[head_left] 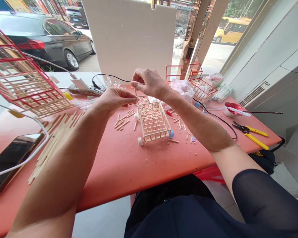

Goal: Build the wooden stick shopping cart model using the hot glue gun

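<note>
A small cart frame of thin wooden sticks [154,122] stands on the red-orange tabletop, with white bottle-cap wheels [140,141] on its left side and a blue cap wheel [171,134] at the near right. My right hand [150,82] pinches the top of an upright wooden stick [135,93] at the cart's far left corner. Lower down, my left hand [114,99] closes thumb and fingers around the foot of that stick, against the cart. Its fingertips partly hide the joint there. Short cut stick pieces [121,124] lie scattered around the cart.
Long wooden sticks [54,142] and a phone [12,162] with a white cable lie left, beneath a red-edged stick frame [22,79]. At right are yellow-handled pliers [250,134], a cup of red paint [233,109] and a black cable. Red-trimmed stick carts [203,89] stand behind.
</note>
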A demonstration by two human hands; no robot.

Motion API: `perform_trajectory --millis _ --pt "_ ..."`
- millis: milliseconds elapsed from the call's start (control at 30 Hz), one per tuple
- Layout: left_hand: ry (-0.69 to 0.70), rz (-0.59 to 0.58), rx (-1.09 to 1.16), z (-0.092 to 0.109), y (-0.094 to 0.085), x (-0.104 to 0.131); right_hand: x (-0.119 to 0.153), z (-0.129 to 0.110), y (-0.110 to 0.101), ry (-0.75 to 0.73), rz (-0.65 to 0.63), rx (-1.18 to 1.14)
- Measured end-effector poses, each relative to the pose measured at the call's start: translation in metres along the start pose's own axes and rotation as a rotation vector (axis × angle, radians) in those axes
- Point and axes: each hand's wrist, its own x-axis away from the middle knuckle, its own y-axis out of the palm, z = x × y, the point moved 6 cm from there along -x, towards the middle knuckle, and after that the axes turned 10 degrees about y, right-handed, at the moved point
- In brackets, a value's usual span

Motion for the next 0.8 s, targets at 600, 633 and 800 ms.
perform_trajectory --millis 600,633,800 --pt "0.005 -0.009 0.028 -0.002 0.001 -0.001 -0.004 -0.004 -0.001 0.004 -0.060 0.156" --pt "0.006 -0.009 0.031 -0.002 0.001 -0.001 -0.002 -0.005 -0.002 0.015 -0.065 0.167" --pt "0.025 -0.010 0.050 -0.002 0.003 -0.002 0.003 -0.011 -0.006 0.042 -0.087 0.203"
